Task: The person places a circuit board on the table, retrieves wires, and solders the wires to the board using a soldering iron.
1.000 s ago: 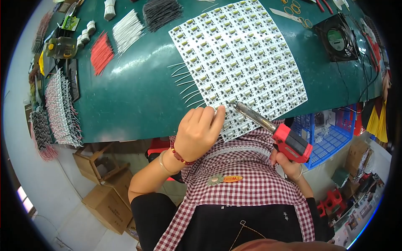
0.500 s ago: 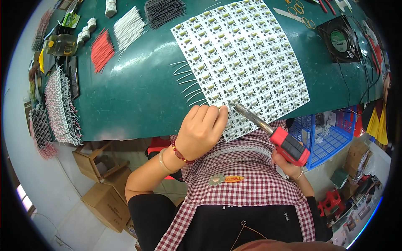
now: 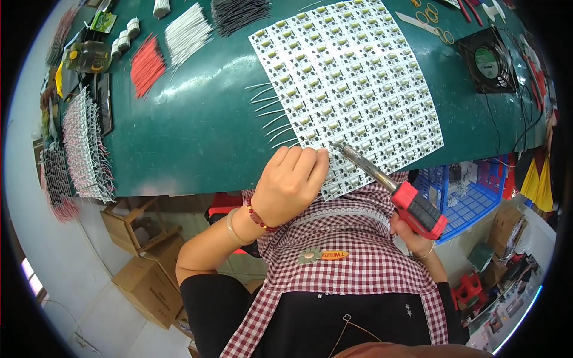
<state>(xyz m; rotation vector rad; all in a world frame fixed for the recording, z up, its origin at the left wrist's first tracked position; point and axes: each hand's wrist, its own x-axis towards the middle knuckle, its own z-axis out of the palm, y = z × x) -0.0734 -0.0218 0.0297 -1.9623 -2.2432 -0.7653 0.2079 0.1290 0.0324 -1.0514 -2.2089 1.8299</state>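
Note:
A large white sheet of small circuit boards, each bearing a yellowish part, lies on the green table and reaches over its near edge. Several white wires stick out from its left side. My left hand is closed in a pinch at the sheet's lower left; its fingertips and what they hold are hidden behind the knuckles. In my right hand is a red and black soldering iron, gripped by its handle. The tip touches or hovers just above the sheet beside my left fingers; I cannot tell which.
Bundles of red wires, white wires and black wires lie at the back left. Wired boards are stacked at far left. Scissors and a black fan sit right, above a blue basket.
The view has shifted slightly. The soldering iron has moved a little to the right with my right hand. My left hand remains pinched at the sheet's edge.

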